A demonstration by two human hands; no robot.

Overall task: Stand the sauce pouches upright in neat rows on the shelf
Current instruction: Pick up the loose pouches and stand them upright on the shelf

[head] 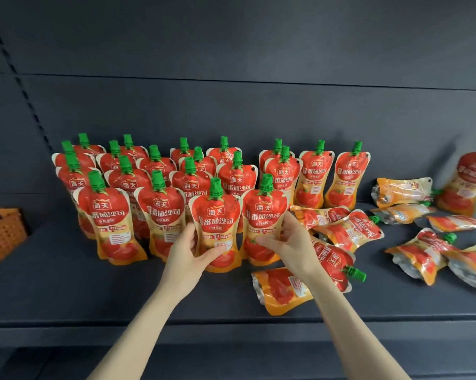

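Red green-capped sauce pouches [160, 193] upright left; others [349, 233] flat right.

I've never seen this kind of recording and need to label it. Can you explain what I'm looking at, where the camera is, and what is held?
No machine: a person works with two bare hands. The one picture comes from a camera worn on the head, looking forward and down. On the shelf, sauce pouches with green caps stand in rows; loose pouches lie flat at the right. An orange crate sits far left. The left hand grips one front-row pouch; the right hand holds its neighbour.
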